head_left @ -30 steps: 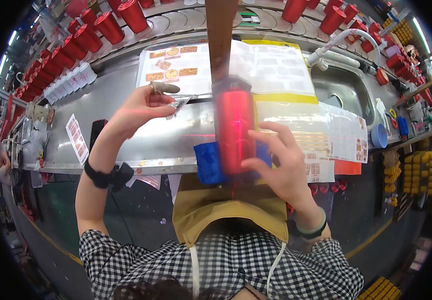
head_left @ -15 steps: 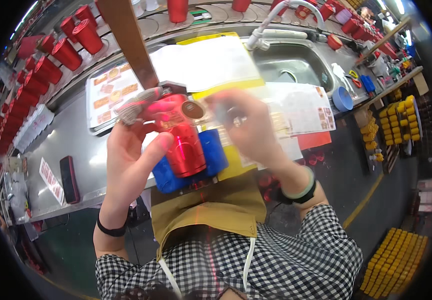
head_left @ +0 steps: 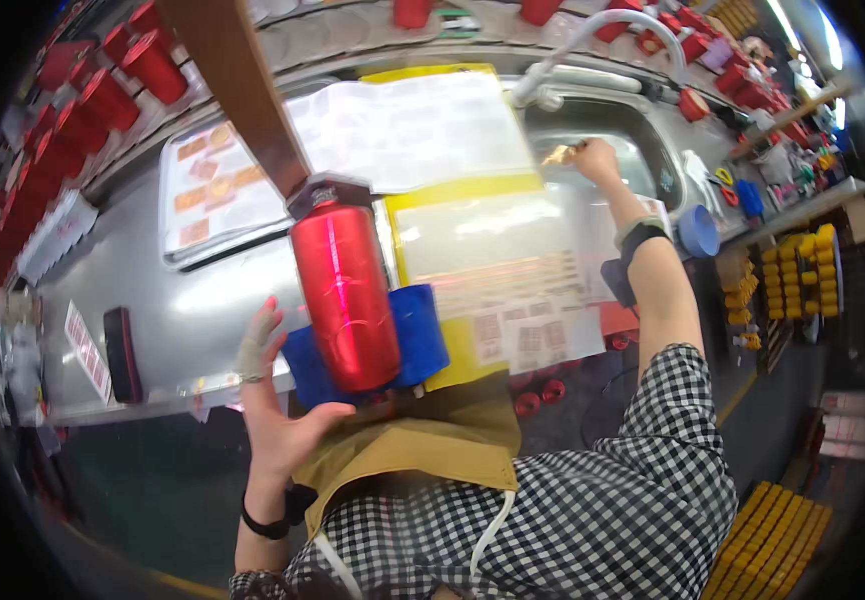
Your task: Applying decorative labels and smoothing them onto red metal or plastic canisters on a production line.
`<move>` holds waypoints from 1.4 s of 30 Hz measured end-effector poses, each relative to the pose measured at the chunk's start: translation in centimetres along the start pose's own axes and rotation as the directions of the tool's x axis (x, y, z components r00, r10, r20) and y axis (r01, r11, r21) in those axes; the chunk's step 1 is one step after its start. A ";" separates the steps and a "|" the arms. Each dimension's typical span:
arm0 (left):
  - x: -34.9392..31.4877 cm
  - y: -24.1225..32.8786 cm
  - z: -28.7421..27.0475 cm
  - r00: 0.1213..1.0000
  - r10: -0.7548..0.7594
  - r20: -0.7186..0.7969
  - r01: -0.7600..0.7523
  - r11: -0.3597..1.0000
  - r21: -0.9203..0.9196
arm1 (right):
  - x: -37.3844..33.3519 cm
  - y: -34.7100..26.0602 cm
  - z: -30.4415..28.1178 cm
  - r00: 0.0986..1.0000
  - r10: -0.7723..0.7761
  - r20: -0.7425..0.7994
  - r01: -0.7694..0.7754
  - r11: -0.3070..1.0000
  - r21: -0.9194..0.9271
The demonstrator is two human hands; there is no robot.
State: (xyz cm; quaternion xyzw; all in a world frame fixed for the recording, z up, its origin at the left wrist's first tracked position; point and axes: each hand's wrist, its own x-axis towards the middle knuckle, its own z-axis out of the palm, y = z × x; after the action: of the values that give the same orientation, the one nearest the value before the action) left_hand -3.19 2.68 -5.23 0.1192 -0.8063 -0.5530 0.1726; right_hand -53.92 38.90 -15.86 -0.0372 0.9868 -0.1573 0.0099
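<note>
A shiny red metal cylinder (head_left: 348, 300), like a tumbler body, lies on a blue pad (head_left: 418, 325) in front of me, its far end against a dark holder (head_left: 328, 190) at the foot of a brown post. My left hand (head_left: 278, 425) is off the cylinder, near the pad's left side, its thumb and fingers spread and nothing in them. A pale wrap covers one finger. Reaching far to the right, my right hand (head_left: 598, 162) is closed over the sink (head_left: 618, 125). A small gold-coloured piece (head_left: 558, 155) sticks out from its fingertips; its exact kind is unclear.
Left of the post lies a white tray (head_left: 178, 200) with printed pieces. Sheets of small prints (head_left: 543, 340) and yellow-edged folders (head_left: 468, 190) cover the middle. A phone (head_left: 123, 355) rests at left. A curved tap (head_left: 643, 20), a blue bowl (head_left: 698, 230) and rows of red cylinders (head_left: 108, 100) surround the bench.
My right hand has moved from the cylinder's upper end to the sink on the right. My left hand has let go of the cylinder, dropped toward me and spread its fingers.
</note>
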 end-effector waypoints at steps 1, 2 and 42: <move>0.0 -0.3 0.4 0.999 0.021 0.027 -0.023 0.999 0.043 | -0.4 -0.1 -0.1 0.999 0.026 0.045 -0.022 0.996 -0.090; -0.2 -0.3 0.6 0.998 0.039 0.052 -0.043 0.995 0.091 | -0.8 -0.7 -0.4 0.995 0.048 0.089 -0.032 0.984 -0.177; 2.4 -0.7 2.5 0.984 0.139 0.108 -0.140 0.990 -0.005 | -29.3 -23.2 -12.3 0.835 -0.547 -0.055 0.429 0.585 0.689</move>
State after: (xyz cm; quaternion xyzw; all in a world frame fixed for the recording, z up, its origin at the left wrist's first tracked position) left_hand -6.43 3.62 -6.36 0.0326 -0.8215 -0.5443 0.1667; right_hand -23.45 23.00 3.27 -0.3138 0.8065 -0.4975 0.0597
